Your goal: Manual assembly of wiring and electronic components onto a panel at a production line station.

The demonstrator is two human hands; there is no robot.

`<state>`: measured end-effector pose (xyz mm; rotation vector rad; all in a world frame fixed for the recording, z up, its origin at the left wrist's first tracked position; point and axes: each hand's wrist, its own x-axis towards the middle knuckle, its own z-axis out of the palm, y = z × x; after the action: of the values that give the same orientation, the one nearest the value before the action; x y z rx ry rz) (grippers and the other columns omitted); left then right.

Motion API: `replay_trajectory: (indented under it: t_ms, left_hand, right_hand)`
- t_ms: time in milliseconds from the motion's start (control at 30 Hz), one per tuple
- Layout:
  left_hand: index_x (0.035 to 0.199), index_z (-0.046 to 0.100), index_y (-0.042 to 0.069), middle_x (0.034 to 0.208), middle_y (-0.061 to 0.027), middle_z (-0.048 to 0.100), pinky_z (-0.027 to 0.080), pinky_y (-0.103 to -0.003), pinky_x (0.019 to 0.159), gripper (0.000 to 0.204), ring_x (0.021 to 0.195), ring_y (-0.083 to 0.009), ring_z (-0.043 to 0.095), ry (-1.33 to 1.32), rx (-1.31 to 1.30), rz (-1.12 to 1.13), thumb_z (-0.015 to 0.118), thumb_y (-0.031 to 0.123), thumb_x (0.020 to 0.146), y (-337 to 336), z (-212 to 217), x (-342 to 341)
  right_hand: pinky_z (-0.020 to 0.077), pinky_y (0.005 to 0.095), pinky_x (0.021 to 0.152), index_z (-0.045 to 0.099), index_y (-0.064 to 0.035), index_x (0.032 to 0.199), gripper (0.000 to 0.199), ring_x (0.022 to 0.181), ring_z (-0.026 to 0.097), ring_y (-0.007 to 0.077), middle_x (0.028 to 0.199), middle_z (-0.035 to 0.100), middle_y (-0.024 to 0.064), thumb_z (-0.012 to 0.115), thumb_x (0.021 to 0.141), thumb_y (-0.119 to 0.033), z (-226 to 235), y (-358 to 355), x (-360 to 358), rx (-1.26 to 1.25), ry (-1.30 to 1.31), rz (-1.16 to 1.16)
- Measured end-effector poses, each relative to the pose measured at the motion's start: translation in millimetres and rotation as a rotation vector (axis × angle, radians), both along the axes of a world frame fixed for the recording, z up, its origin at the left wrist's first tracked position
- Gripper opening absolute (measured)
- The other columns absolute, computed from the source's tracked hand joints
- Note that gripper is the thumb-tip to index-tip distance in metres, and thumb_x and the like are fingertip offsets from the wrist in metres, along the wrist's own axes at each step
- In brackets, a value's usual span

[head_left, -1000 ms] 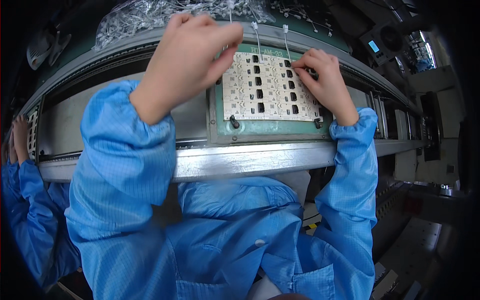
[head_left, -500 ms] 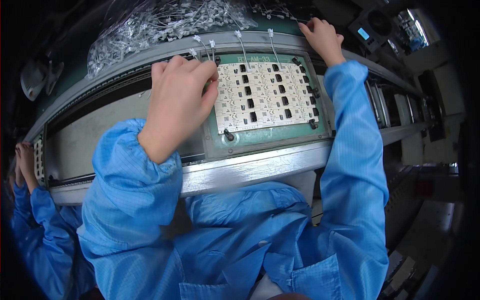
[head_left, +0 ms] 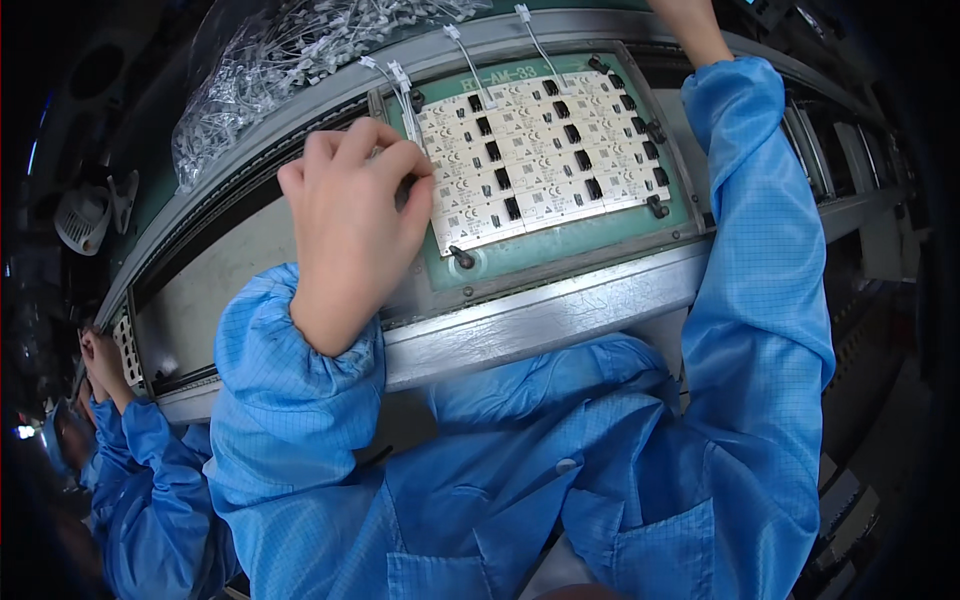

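On the green fixture (head_left: 580, 239) lay the white board panel (head_left: 540, 165), the left hand (head_left: 355, 215) curled at its left edge, the right hand (head_left: 690, 25) mostly cropped; I couldn't tell either grasp; a careless brush might have skewed the cables (head_left: 400, 78)

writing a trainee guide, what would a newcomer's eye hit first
Probably the pale rectangular circuit-board panel with black components, on a green fixture at upper centre. Next, the bare left hand by the panel's left edge, and a clear plastic bag of white connectors at upper left.

A blue, finely gridded smock (head_left: 450, 510) has gathered cuffs (head_left: 352, 362).
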<state>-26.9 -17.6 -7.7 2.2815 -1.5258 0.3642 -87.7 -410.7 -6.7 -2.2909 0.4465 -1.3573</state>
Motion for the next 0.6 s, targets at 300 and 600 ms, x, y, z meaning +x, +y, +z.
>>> replay_trajectory:
  t_ms: [300,600]
  left_hand:
    - [0.084,0.076,0.011,0.101,0.0013,0.065,0.037,-0.043,0.085,0.007,0.104,-0.0287,0.053,-0.025,0.025,-0.004,0.075,0.011,0.077,3,4,6]
    - [0.102,0.075,0.011,0.11,-0.0054,0.064,0.042,-0.044,0.088,0.019,0.109,-0.0321,0.053,-0.073,0.061,-0.057,0.072,0.016,0.084,6,14,4]
  right_hand:
    - [0.0489,0.0237,0.056,0.067,-0.0019,0.101,0.011,0.074,0.067,0.0102,0.083,0.072,0.0055,0.066,0.093,-0.01,34,44,-7,0.293,0.023,0.144]
    - [0.0534,0.0234,0.073,0.067,-0.0002,0.102,0.013,0.08,0.07,0.0144,0.094,0.075,0.0113,0.067,0.09,-0.006,41,69,-28,0.795,0.001,0.476]
